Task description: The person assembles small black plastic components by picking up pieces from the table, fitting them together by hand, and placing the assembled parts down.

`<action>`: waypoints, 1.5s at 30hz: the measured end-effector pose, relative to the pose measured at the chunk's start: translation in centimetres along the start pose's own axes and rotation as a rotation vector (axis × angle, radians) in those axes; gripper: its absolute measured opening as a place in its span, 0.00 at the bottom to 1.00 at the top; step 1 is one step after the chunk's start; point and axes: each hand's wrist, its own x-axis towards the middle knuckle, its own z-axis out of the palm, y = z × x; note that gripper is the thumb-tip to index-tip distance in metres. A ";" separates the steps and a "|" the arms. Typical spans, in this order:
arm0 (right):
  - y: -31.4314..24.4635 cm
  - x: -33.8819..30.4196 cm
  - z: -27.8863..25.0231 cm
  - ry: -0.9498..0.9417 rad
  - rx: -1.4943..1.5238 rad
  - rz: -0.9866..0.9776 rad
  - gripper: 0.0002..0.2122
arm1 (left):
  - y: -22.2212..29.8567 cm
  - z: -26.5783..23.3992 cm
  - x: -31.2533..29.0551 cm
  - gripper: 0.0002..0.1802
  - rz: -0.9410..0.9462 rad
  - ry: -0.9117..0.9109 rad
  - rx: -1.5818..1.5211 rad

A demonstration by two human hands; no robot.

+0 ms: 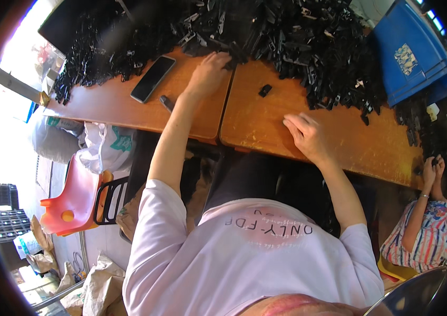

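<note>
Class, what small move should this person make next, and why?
Probably the left hand should draw one part from the heap of black plastic parts, since it reaches the heap's near edge while the right hand appears empty.

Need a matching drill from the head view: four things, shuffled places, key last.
1. dark-screened rectangular phone
2. blue plastic crate
3. pink plastic chair
4. bare left hand

A. picture's lower left, off the brown wooden table
B. fingertips at the near edge of the heap of small black parts
C. picture's upper right, right of the heap
D. lying flat on the table

Pairs: 1-D, 2-C, 3-A, 4-B
</note>
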 end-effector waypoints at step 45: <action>1.0 -0.6 -2.3 -0.183 0.005 -0.055 0.11 | 15.3 0.3 -6.8 0.19 -0.060 -0.140 -0.509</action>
